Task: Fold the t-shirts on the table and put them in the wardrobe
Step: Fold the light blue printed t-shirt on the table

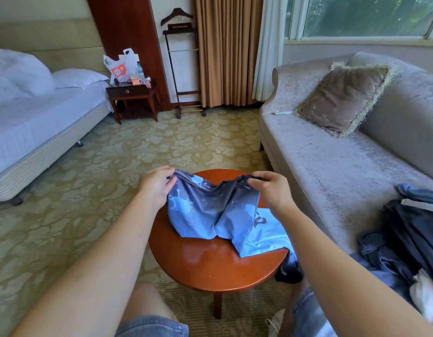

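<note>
A blue t-shirt [210, 210] with dark and pale splash patterns hangs over the round wooden table [210, 261], its lower part resting on the tabletop and trailing off the right edge. My left hand [158, 183] pinches the shirt's upper left edge. The upper right edge is gripped by my right hand [271, 190]. The cloth sags between the two hands. No wardrobe is in view.
A grey sofa [332, 161] on the right carries a fringed cushion [344, 98] and a heap of dark clothes [405, 239]. A bed [40, 122] stands at left, with a nightstand [133, 96] and valet stand [181, 69] behind. My knees are under the table's near edge.
</note>
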`<state>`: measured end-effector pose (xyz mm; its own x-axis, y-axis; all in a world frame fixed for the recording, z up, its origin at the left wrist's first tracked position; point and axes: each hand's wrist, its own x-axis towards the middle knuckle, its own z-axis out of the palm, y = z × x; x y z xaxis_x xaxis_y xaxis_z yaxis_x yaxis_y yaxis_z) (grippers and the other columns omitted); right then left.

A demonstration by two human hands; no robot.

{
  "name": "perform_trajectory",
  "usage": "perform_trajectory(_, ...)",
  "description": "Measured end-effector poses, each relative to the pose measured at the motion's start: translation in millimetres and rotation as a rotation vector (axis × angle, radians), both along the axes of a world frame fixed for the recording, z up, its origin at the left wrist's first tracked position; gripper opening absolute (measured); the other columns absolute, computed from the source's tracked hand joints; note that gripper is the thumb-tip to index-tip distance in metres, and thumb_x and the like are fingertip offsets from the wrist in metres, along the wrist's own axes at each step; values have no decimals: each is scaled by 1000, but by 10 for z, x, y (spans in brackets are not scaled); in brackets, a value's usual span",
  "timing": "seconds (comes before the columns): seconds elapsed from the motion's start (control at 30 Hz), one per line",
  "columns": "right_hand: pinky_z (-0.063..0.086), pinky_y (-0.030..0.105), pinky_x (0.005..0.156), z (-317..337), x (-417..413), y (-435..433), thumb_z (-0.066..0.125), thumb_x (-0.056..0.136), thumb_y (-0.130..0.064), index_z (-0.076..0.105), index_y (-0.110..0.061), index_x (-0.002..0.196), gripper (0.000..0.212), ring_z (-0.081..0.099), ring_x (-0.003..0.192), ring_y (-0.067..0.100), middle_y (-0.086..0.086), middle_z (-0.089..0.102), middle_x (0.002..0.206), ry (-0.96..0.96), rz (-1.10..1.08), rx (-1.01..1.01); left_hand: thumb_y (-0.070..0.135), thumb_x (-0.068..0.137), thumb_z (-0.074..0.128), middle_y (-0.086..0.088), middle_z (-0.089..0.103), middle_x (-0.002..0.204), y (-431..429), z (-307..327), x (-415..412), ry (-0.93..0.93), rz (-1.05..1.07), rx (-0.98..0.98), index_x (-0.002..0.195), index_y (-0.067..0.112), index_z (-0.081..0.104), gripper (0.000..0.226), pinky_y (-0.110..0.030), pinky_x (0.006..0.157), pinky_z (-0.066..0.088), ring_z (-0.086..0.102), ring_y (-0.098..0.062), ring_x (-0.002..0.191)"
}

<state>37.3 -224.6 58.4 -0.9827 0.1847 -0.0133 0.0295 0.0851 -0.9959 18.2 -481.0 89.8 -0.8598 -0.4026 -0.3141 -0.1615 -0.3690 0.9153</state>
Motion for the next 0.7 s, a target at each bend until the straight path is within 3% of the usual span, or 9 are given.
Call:
perform_trajectory(0.1,47,16,63,101,32,-62,75,82,-10,66,-14,103,22,59,73,8,-3,66,88,34,45,239,-14,85,61,-20,62,114,37,177,57,99,36,6,125,-6,56,40,-17,82,52,64,-20,96)
perform_trajectory(0.23,43,23,66,283,24,-97,62,89,-5,71,-9,106,20,55,75,15,6,67,97,96,29,573,-9,88,63,-13,64,92,51,447,158,199,117,44,112,-3,63,25,-16,75,56,68,-15,79)
perform_trajectory(0.37,37,20,55,669,34,-141,58,90,-5,72,-8,97,16,52,64,13,5,63,86,206,-31,549,-2,90,65,-11,66,92,32,764,261,278,160,90,104,1,62,15,-18,75,57,68,-15,79)
perform_trajectory(0.43,44,23,61,876,39,-187,57,90,-6,70,-9,92,14,59,75,19,6,66,88,244,-34,521,1,90,65,-10,66,88,35,949,336,312,158,124,104,0,61,14,-18,71,58,68,-13,73)
perform_trajectory(0.57,56,45,80,1269,68,-253,49,90,-6,57,-16,81,16,67,86,32,12,66,91,309,-27,437,4,92,64,-10,67,85,22,1352,514,389,143,176,107,-1,61,16,-16,65,57,68,-12,73)
perform_trajectory(0.63,54,39,80,1466,105,-259,48,91,-5,55,-14,87,12,65,90,29,11,64,94,353,-48,437,7,93,64,-9,67,91,10,1547,608,446,136,153,109,1,60,18,-15,66,56,67,-12,77)
perform_trajectory(0.7,46,30,71,1674,167,-257,48,91,-2,53,-12,86,12,59,83,21,6,58,90,403,-82,458,11,95,63,-7,66,95,21,1727,704,511,134,104,115,2,58,23,-13,67,55,67,-12,85)
